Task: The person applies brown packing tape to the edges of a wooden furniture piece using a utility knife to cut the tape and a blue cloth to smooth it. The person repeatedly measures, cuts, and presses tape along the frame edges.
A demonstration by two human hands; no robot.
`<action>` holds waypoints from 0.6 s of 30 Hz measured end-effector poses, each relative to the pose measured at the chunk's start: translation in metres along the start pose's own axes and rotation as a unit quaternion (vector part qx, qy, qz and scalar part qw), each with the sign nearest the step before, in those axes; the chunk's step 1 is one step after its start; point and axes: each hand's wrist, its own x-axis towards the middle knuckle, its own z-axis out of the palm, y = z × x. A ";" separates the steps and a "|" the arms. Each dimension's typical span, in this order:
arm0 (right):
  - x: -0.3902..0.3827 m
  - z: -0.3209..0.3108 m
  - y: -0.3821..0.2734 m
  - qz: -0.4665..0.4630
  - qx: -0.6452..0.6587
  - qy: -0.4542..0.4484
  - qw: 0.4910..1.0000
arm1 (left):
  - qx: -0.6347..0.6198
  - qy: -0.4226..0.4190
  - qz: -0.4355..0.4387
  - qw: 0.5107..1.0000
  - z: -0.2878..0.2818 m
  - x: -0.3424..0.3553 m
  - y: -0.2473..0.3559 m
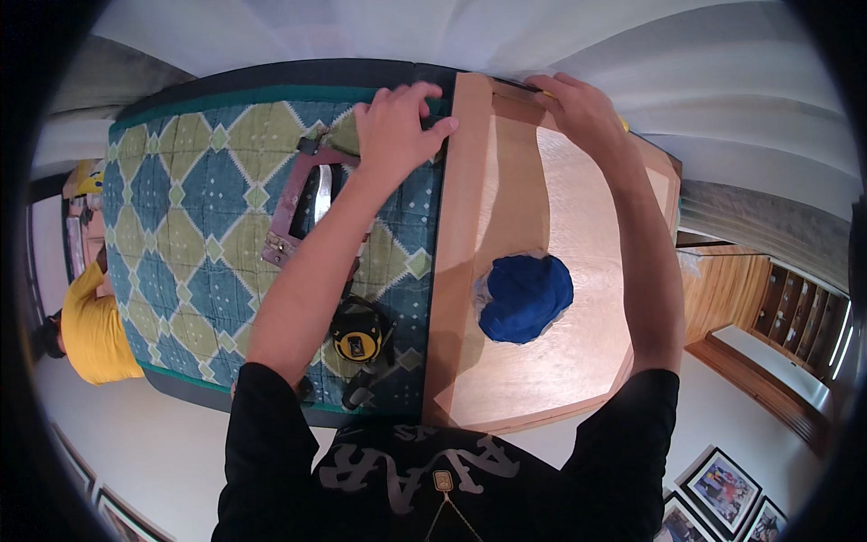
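My left hand hovers over the far edge of the quilted cover, fingers curved and apart, slightly blurred, with no object visible in it. At the far edge of a light wooden panel, my right hand has its fingers bent over the rim. A small yellow piece shows at its fingertips; what it belongs to is hidden. A maroon metal frame tool with a silver bar lies under my left forearm. Nearer me rests a black and yellow tape measure.
A blue cloth bundle in clear plastic sits on the panel. The blue and green quilt covers the left side. A person in a yellow shirt is at far left. Pale curtains hang beyond; framed pictures are lower right.
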 end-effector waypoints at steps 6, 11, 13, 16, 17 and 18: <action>-0.089 0.001 -0.006 0.135 0.125 0.029 0.982 | -0.101 -0.151 0.042 0.982 0.037 0.082 -0.001; -0.158 0.019 -0.023 0.206 0.100 0.014 0.973 | -0.035 -0.306 0.124 0.943 0.028 0.124 0.010; -0.177 0.030 -0.029 0.251 0.081 0.013 0.964 | -0.024 -0.277 0.147 0.949 0.031 0.121 0.008; -0.196 0.048 -0.032 0.230 0.054 0.067 0.969 | -0.100 -0.190 0.147 0.966 0.043 0.102 -0.002; -0.197 0.051 -0.034 0.233 0.036 0.062 0.970 | -0.137 -0.152 0.138 0.969 0.046 0.094 -0.009; -0.195 0.050 -0.038 0.233 0.030 0.062 0.970 | -0.207 -0.126 0.088 0.966 0.050 0.094 -0.015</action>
